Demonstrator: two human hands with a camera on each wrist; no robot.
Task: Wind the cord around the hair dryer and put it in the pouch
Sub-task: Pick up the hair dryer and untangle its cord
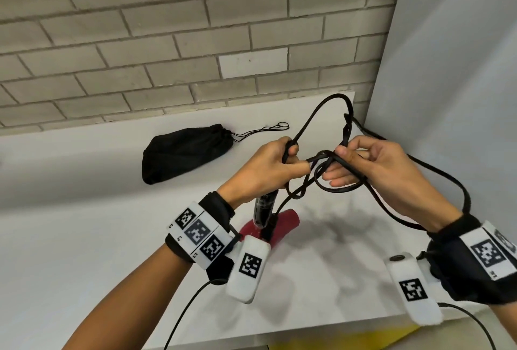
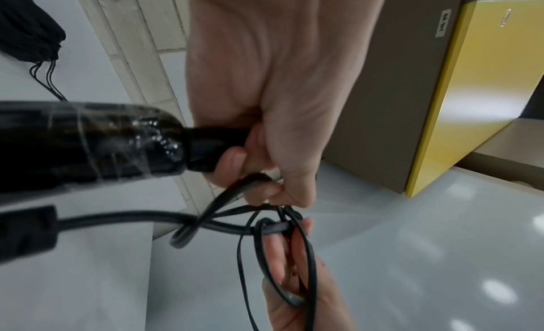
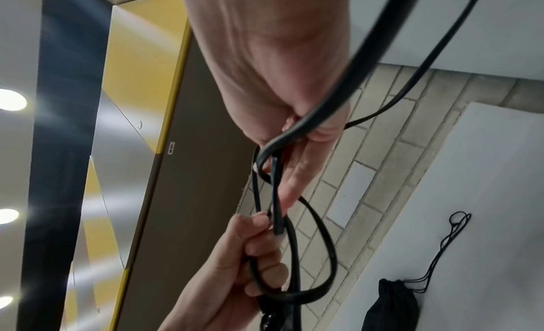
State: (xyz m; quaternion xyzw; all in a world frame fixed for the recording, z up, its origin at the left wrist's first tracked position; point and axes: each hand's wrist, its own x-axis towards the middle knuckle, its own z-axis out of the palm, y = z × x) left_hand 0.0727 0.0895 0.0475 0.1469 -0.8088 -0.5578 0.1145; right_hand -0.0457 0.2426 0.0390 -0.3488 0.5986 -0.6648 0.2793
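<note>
The hair dryer hangs below my left hand point(image 1: 292, 158), its black handle point(image 1: 263, 209) above the dark red body point(image 1: 284, 223). My left hand grips the cord's thick end point(image 2: 217, 147) at the handle together with a strand of the black cord point(image 1: 321, 114). The cord stands up in tangled loops between both hands. My right hand point(image 1: 340, 163) pinches one strand with thumb and forefinger, other loops draped over its fingers point(image 3: 294, 173). A long strand trails past my right wrist. The black drawstring pouch point(image 1: 184, 154) lies on the white counter point(image 1: 84, 223), back left, its mouth drawn closed.
A grey brick wall point(image 1: 167, 42) backs the counter, and a pale panel point(image 1: 461, 98) closes the right side. The pouch's drawstrings point(image 1: 265, 130) lie toward the wall. A black block on the cord, probably the plug point(image 2: 26, 233), hangs near the handle. Brown and yellow cabinets point(image 2: 441, 103) stand behind.
</note>
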